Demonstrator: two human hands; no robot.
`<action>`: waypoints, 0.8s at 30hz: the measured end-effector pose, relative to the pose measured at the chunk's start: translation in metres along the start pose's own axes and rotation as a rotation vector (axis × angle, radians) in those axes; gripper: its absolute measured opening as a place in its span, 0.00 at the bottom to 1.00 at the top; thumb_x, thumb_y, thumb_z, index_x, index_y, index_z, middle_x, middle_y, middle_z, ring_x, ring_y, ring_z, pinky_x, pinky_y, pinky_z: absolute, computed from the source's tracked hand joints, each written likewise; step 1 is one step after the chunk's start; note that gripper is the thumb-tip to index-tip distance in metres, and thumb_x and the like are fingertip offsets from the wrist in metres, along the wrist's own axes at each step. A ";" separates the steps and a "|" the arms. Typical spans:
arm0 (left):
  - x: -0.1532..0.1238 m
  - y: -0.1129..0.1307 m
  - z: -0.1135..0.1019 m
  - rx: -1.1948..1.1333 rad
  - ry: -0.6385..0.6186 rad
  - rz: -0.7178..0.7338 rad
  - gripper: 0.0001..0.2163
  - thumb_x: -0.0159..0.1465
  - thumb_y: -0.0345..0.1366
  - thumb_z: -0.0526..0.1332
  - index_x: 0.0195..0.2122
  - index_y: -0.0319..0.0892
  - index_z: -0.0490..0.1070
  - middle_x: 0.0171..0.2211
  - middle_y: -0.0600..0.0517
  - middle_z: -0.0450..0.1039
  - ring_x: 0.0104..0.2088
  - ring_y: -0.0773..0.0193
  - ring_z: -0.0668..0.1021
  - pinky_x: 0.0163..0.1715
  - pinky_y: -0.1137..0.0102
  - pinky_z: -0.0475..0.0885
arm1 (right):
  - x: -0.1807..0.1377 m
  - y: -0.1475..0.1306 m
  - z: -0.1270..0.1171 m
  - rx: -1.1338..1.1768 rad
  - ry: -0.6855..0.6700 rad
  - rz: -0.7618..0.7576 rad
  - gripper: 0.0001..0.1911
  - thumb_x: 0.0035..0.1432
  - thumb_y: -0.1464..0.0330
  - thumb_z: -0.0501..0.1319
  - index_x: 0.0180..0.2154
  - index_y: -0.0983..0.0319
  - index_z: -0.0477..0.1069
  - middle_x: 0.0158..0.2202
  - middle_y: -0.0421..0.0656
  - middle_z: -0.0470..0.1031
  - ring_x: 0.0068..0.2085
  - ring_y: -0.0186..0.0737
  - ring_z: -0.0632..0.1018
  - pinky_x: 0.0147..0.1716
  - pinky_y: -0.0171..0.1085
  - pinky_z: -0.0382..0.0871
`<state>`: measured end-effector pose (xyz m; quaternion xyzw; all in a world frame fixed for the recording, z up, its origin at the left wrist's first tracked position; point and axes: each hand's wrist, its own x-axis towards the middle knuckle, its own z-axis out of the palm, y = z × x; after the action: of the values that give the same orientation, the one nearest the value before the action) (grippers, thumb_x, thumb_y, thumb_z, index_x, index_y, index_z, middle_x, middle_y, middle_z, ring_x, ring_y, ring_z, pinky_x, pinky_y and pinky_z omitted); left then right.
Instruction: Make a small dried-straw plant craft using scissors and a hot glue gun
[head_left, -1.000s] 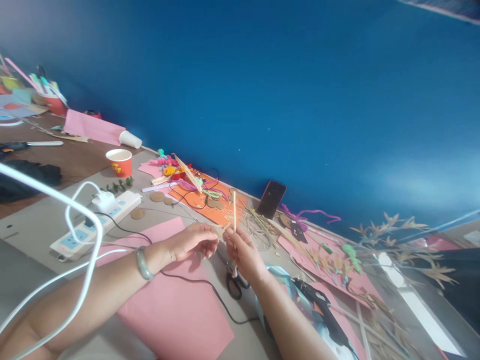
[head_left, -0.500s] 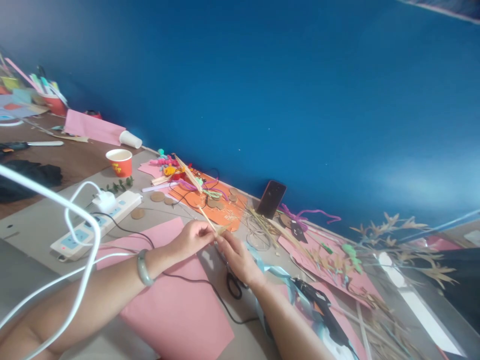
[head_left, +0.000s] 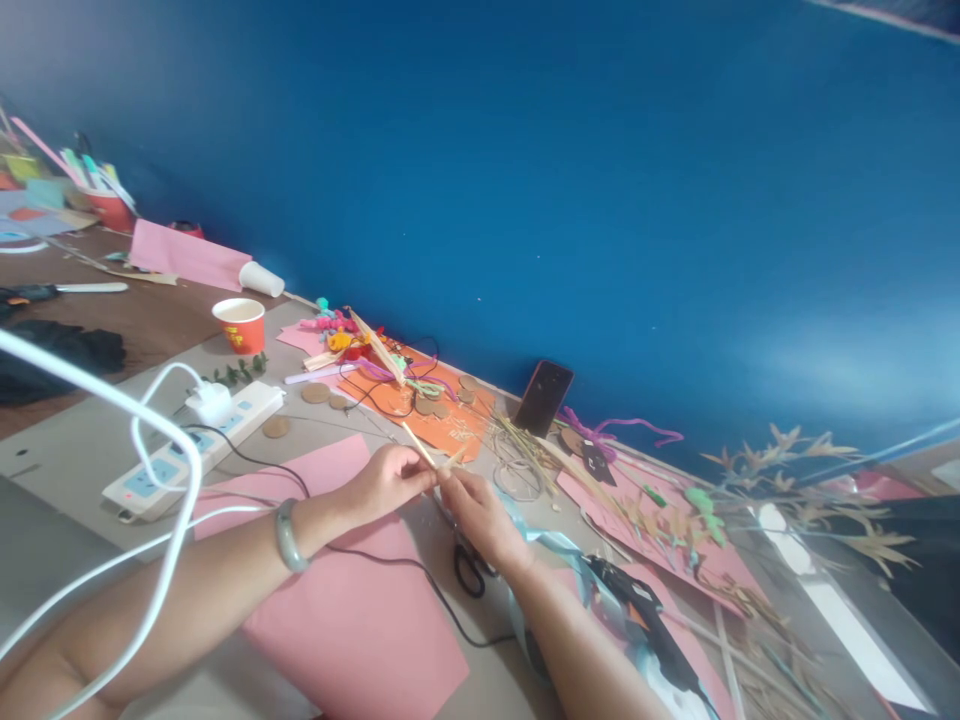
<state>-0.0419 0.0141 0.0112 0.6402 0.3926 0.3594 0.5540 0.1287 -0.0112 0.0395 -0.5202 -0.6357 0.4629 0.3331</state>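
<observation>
My left hand (head_left: 386,482) and my right hand (head_left: 474,510) meet over the table, fingers pinched together. Between them is a thin pale wooden stick (head_left: 417,444) that slants up to the left, with a short second piece (head_left: 454,458) angled up to the right. Both hands grip this stick where the two pieces cross. A green bangle (head_left: 285,534) sits on my left wrist. Black-handled scissors (head_left: 469,568) lie on the table just under my right hand. A pink paper sheet (head_left: 352,620) lies under my left forearm.
A white power strip (head_left: 191,450) with white cables lies at left, a red paper cup (head_left: 240,325) behind it. An orange sheet (head_left: 427,410) with craft bits, a dark phone (head_left: 543,397) leaning on the blue wall, a black glue gun (head_left: 637,610) and dried straw at right.
The stick stood upright in my right hand a second ago; it has since been tipped down to slant left, and my left hand has closed on it beside the right.
</observation>
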 end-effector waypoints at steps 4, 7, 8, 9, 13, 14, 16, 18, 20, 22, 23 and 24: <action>-0.002 0.005 -0.001 -0.032 -0.040 0.042 0.15 0.59 0.45 0.62 0.30 0.36 0.74 0.20 0.53 0.68 0.22 0.69 0.69 0.23 0.75 0.63 | -0.001 0.000 0.000 0.212 -0.087 0.128 0.27 0.56 0.47 0.57 0.18 0.60 0.58 0.15 0.33 0.49 0.18 0.29 0.51 0.18 0.33 0.42; -0.002 0.010 -0.002 -0.053 -0.063 0.093 0.14 0.60 0.45 0.61 0.31 0.36 0.74 0.22 0.52 0.70 0.24 0.69 0.70 0.26 0.75 0.64 | 0.000 0.001 -0.001 0.371 -0.137 0.228 0.27 0.55 0.48 0.58 0.17 0.59 0.55 0.14 0.31 0.45 0.17 0.27 0.47 0.16 0.32 0.38; -0.002 0.011 -0.003 -0.055 -0.068 0.103 0.14 0.61 0.44 0.60 0.31 0.36 0.74 0.23 0.52 0.70 0.25 0.68 0.70 0.27 0.75 0.65 | 0.000 0.002 -0.001 0.416 -0.150 0.257 0.27 0.55 0.48 0.58 0.17 0.59 0.55 0.14 0.31 0.45 0.17 0.27 0.46 0.16 0.32 0.37; -0.002 0.012 -0.003 -0.054 -0.073 0.111 0.14 0.61 0.44 0.60 0.31 0.36 0.74 0.23 0.52 0.70 0.25 0.68 0.70 0.28 0.74 0.65 | 0.000 0.002 -0.001 0.456 -0.166 0.284 0.27 0.55 0.49 0.59 0.17 0.59 0.55 0.14 0.31 0.45 0.17 0.27 0.46 0.16 0.31 0.37; -0.001 0.011 -0.005 -0.053 -0.085 0.127 0.12 0.61 0.42 0.61 0.32 0.37 0.75 0.24 0.52 0.70 0.26 0.69 0.70 0.28 0.74 0.65 | -0.001 0.002 -0.003 0.541 -0.205 0.345 0.26 0.53 0.50 0.60 0.18 0.60 0.55 0.15 0.30 0.46 0.16 0.26 0.45 0.15 0.30 0.35; 0.000 0.011 -0.005 -0.055 -0.088 0.131 0.12 0.61 0.42 0.61 0.32 0.37 0.75 0.24 0.52 0.70 0.26 0.69 0.70 0.28 0.74 0.65 | -0.001 0.002 -0.003 0.547 -0.207 0.351 0.26 0.53 0.50 0.60 0.18 0.60 0.55 0.15 0.30 0.46 0.16 0.25 0.45 0.15 0.30 0.35; 0.000 0.009 -0.006 -0.061 -0.091 0.133 0.12 0.61 0.42 0.61 0.32 0.37 0.75 0.25 0.51 0.71 0.26 0.69 0.70 0.28 0.74 0.66 | -0.001 0.001 -0.004 0.556 -0.208 0.356 0.25 0.53 0.50 0.59 0.18 0.60 0.55 0.15 0.30 0.46 0.16 0.25 0.45 0.15 0.30 0.35; 0.000 0.008 -0.007 -0.065 -0.097 0.132 0.13 0.61 0.43 0.61 0.32 0.36 0.75 0.25 0.51 0.71 0.25 0.69 0.70 0.28 0.74 0.66 | -0.001 0.000 -0.006 0.568 -0.213 0.356 0.25 0.53 0.51 0.59 0.18 0.60 0.54 0.15 0.30 0.45 0.16 0.25 0.45 0.15 0.30 0.35; 0.001 0.008 -0.007 -0.075 -0.104 0.129 0.13 0.61 0.43 0.61 0.31 0.36 0.74 0.24 0.51 0.71 0.25 0.70 0.70 0.28 0.74 0.66 | 0.000 0.001 -0.008 0.580 -0.218 0.355 0.25 0.54 0.52 0.59 0.18 0.60 0.54 0.15 0.30 0.45 0.16 0.25 0.44 0.15 0.30 0.35; 0.001 0.008 -0.007 -0.091 -0.111 0.128 0.13 0.60 0.43 0.62 0.30 0.36 0.73 0.23 0.52 0.70 0.24 0.70 0.70 0.28 0.74 0.66 | 0.001 0.002 -0.010 0.592 -0.230 0.358 0.24 0.54 0.52 0.59 0.18 0.60 0.53 0.15 0.30 0.46 0.16 0.25 0.44 0.14 0.29 0.35; 0.001 0.008 -0.008 -0.099 -0.110 0.128 0.13 0.60 0.43 0.62 0.30 0.36 0.73 0.23 0.53 0.70 0.24 0.70 0.70 0.27 0.74 0.66 | 0.001 0.002 -0.012 0.598 -0.239 0.358 0.24 0.55 0.53 0.58 0.18 0.60 0.53 0.15 0.30 0.46 0.16 0.25 0.44 0.14 0.29 0.35; 0.001 0.008 -0.008 -0.106 -0.110 0.128 0.13 0.60 0.43 0.62 0.30 0.36 0.73 0.23 0.53 0.69 0.24 0.70 0.70 0.27 0.74 0.66 | 0.002 0.003 -0.013 0.604 -0.247 0.356 0.24 0.55 0.53 0.58 0.19 0.60 0.53 0.15 0.30 0.46 0.16 0.24 0.44 0.14 0.29 0.35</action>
<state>-0.0475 0.0172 0.0201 0.6525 0.3001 0.3786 0.5839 0.1410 -0.0062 0.0412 -0.4411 -0.4054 0.7397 0.3065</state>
